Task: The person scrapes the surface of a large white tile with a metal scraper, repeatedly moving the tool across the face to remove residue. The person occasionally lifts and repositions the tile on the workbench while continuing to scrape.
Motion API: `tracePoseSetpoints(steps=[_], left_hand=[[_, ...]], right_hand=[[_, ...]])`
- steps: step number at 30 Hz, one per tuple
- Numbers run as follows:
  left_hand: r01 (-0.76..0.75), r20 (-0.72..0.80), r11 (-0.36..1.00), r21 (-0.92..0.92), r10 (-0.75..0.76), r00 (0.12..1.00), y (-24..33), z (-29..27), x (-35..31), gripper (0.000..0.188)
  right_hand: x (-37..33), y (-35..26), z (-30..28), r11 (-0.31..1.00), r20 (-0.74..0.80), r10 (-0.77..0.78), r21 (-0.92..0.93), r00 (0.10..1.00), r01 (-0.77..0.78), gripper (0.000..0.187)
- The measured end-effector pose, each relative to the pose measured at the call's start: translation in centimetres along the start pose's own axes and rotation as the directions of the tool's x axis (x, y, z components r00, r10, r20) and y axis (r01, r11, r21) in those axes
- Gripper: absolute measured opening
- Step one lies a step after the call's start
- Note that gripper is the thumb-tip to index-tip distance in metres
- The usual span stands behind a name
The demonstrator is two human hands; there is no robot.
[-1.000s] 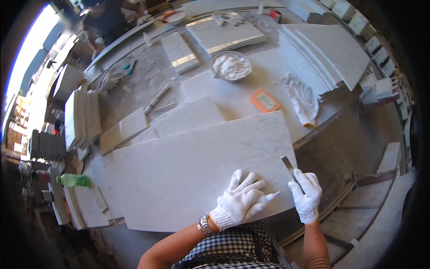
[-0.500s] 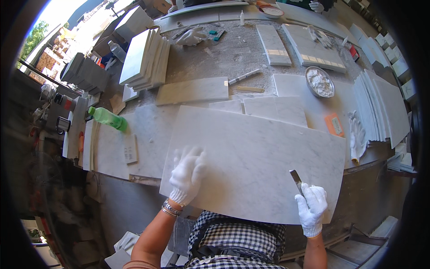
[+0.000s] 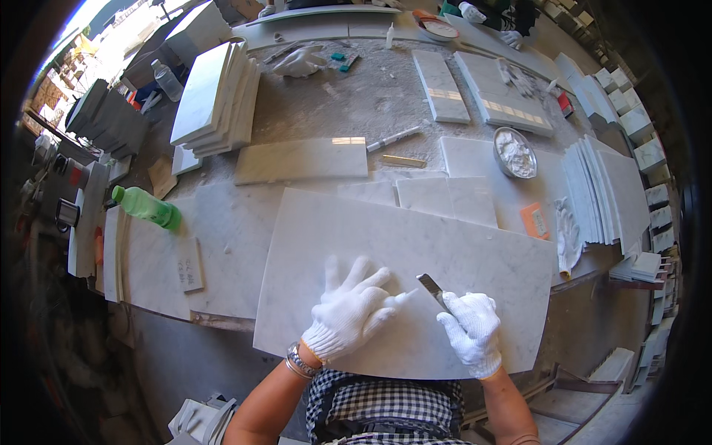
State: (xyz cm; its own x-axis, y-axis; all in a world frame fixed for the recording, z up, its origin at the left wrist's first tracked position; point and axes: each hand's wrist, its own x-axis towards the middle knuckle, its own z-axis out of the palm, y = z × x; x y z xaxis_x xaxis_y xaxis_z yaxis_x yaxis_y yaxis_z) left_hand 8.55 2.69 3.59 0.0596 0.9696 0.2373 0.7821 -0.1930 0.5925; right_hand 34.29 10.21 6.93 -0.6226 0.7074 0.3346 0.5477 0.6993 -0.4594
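Observation:
A large pale grey-veined marble slab (image 3: 400, 245) lies before me, its near edge against my checked apron (image 3: 393, 404). My left hand (image 3: 352, 308), in a white knit glove, rests on the slab with fingers spread. By its forefinger a small white pointed tip (image 3: 403, 297) sticks out; whether it is glove or something else I cannot tell. In my gloved right hand (image 3: 472, 326) is a narrow flat metal tool (image 3: 430, 288), dark and ridged-looking at its end, which points up and left just over the slab. The rest of the tool is hidden in my closed fingers.
Beyond the slab lie marble strips (image 3: 304, 159), a marker pen (image 3: 393, 139) and a bowl of white paste (image 3: 515, 153). A green bottle (image 3: 148, 208) lies at left; an orange box (image 3: 534, 221) and glove (image 3: 568, 237) at right. Tile stacks (image 3: 215, 96) flank the table. Another person's hand (image 3: 512, 39) shows far off.
My left hand has moved right across the slab and its fingers have spread. My right hand has moved left and up with the metal tool, toward the left hand. The view has shifted slightly.

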Motion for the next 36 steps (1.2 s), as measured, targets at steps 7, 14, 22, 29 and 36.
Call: tracePoseSetpoints(steps=[7, 14, 22, 29, 36], left_hand=[[0.076, 0.021, 0.941, -0.329, -0.073, 0.997, -0.7, -1.5, -2.5, 0.030], [0.120, -0.240, 0.891, -0.438, -0.245, 0.939, -0.9, -1.1, -4.1, 0.035], [0.535, -0.054, 0.615, -0.580, -0.684, 0.727, 0.6, -3.0, -5.8, 0.038], [0.543, -0.078, 0.663, -0.515, -0.667, 0.741, 0.8, -3.8, -5.1, 0.042], [0.629, -0.070, 0.703, -0.332, -0.684, 0.726, 1.2, -4.8, -4.2, 0.031]], right_hand=[[3.3, -0.7, 2.7, 0.997, 0.005, -0.061, -0.038, 0.998, 0.061, 0.044], [5.4, -1.0, 3.4, 0.979, 0.051, -0.097, -0.174, 0.994, 0.105, 0.043], [5.3, -1.4, 3.7, 0.998, 0.201, -0.024, 0.055, 0.979, 0.013, 0.040], [5.6, -1.3, 3.7, 1.000, 0.226, 0.010, 0.000, 0.974, -0.010, 0.038], [5.1, -2.2, 3.5, 1.000, 0.229, -0.009, 0.026, 0.973, 0.003, 0.038]])
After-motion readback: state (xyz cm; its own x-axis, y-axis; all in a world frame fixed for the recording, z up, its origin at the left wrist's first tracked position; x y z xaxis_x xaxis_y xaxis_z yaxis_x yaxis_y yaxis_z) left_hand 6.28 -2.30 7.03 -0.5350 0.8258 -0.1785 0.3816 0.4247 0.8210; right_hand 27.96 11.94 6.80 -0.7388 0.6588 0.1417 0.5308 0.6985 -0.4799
